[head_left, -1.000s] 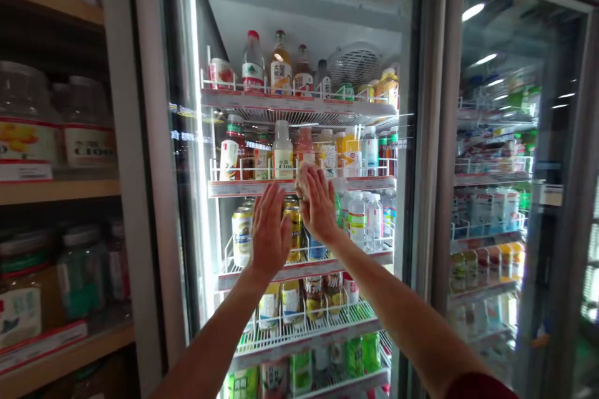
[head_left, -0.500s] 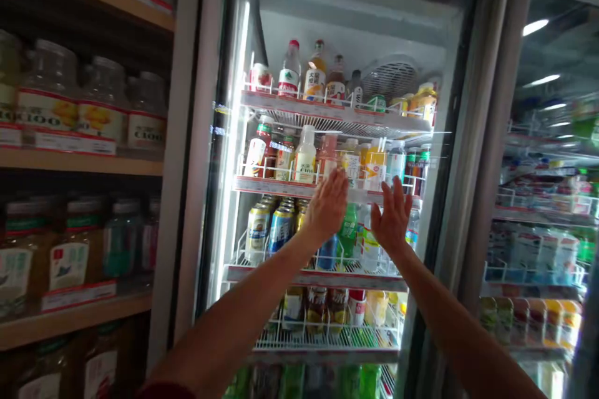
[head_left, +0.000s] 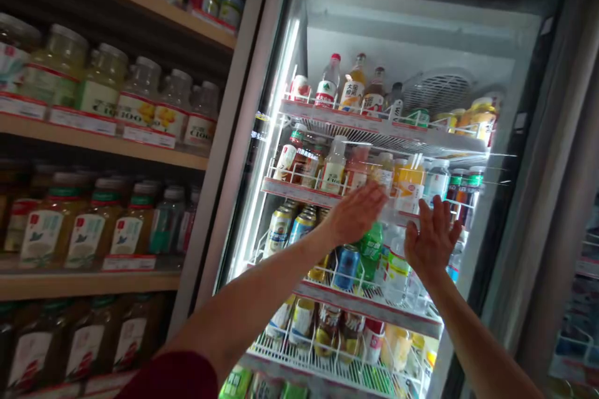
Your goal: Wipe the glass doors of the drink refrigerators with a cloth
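Both my hands are raised in front of the glass door [head_left: 402, 31] of a lit drinks cooler. My left hand [head_left: 358, 215] reaches to the right, its fingers stretched out flat and somewhat blurred, in front of the second and third shelves. To its right, my right hand [head_left: 431, 240] is held up with its fingers spread and nothing visible in it. Whether either palm touches the glass I cannot tell. Behind the hands show an orange drink bottle [head_left: 410, 184], a green bottle [head_left: 373, 246] and a blue can [head_left: 347, 267].
On the left, wooden shelves [head_left: 93, 140] hold rows of bottled drinks [head_left: 133, 224]. A metal frame [head_left: 229, 137] divides them from the cooler. At the right edge stands another cooler [head_left: 578, 324], seen dimly. Wire shelves in the lit cooler carry bottles and cans.
My view has swung left and tilted, so the cooler sits farther right and more of the wooden shelves shows. My left hand has moved rightward across the door; my right hand has also moved right.
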